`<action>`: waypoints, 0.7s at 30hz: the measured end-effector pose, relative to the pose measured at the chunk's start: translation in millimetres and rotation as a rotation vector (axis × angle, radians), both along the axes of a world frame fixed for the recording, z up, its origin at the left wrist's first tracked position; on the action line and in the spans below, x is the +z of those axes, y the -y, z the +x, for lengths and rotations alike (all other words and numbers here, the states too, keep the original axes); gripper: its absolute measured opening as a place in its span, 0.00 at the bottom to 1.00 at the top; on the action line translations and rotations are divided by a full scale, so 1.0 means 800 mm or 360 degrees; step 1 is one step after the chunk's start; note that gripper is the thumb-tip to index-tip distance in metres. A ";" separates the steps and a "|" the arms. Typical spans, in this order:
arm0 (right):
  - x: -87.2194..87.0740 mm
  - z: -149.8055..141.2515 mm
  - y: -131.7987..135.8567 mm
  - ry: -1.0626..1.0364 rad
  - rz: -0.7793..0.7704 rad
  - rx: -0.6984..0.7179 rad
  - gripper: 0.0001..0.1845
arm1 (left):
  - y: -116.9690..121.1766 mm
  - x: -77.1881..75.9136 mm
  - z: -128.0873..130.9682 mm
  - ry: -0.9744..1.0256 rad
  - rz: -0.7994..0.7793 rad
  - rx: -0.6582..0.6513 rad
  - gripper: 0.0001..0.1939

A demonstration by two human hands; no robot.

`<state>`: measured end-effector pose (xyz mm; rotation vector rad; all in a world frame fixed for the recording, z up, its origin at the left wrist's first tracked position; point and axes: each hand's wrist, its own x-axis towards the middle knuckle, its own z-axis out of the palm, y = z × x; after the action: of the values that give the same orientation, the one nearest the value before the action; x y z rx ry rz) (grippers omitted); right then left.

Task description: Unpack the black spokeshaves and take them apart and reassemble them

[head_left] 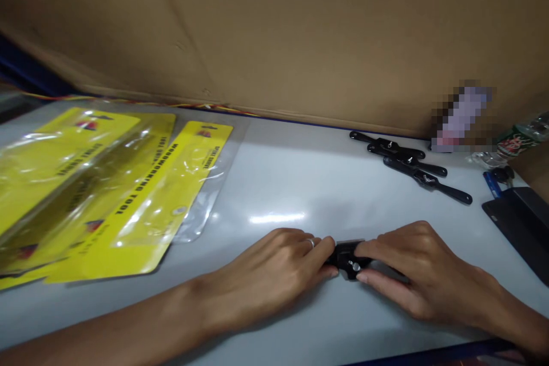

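A black spokeshave [348, 260] with a silver screw at its middle lies between my two hands, low over the table's front part. My left hand [291, 260] is closed round its left handle; a ring shows on one finger. The thumb and fingers of my right hand [416, 269] grip it at the right of its body, near the screw. Most of the left handle is hidden under my fingers. Farther back on the right, several more black spokeshaves [412, 163] lie overlapping in a slanted row.
Yellow printed cards in clear plastic sleeves [141, 200] are spread at the left of the pale table [266, 183]. A plastic bottle [517, 143], a blurred-out object [461, 120] and dark flat items [518, 234] are at the right. A cardboard wall [278, 34] rises behind.
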<state>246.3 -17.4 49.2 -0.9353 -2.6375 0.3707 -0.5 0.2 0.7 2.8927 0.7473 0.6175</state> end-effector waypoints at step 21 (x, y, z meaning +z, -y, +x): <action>0.017 0.011 -0.003 0.0118 0.0083 0.0020 0.08 | 0.000 0.000 0.001 0.0013 0.0077 0.0007 0.18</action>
<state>254.9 -14.7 62.9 -0.9334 -2.7070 0.2740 0.3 0.5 0.5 2.9308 0.7483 0.6566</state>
